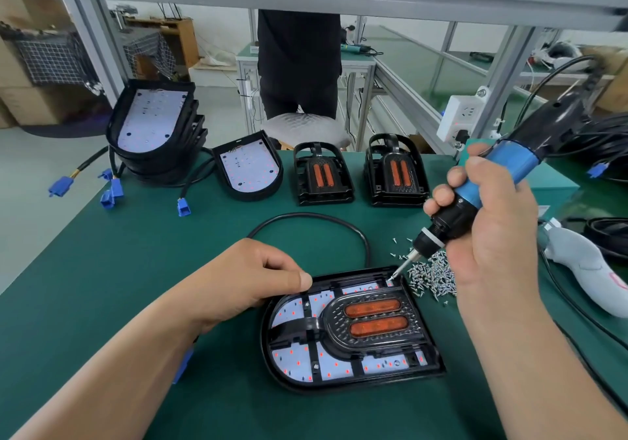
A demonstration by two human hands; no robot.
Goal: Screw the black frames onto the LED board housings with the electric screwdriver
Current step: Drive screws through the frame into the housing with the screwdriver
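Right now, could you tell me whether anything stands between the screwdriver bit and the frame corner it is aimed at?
Nothing visible does. The screwdriver's tip sits at the frame's far right corner. The screws lie on the mat to its right, and the left hand holds the far left edge, clear of it.

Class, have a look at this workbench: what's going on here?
A person is fastening a black frame onto an LED board housing on a green bench. The right hand grips the electric screwdriver, its bit set at the frame's far corner beside a pile of loose screws. The left hand steadies the housing at its rim. More frames and bare housings wait at the back.
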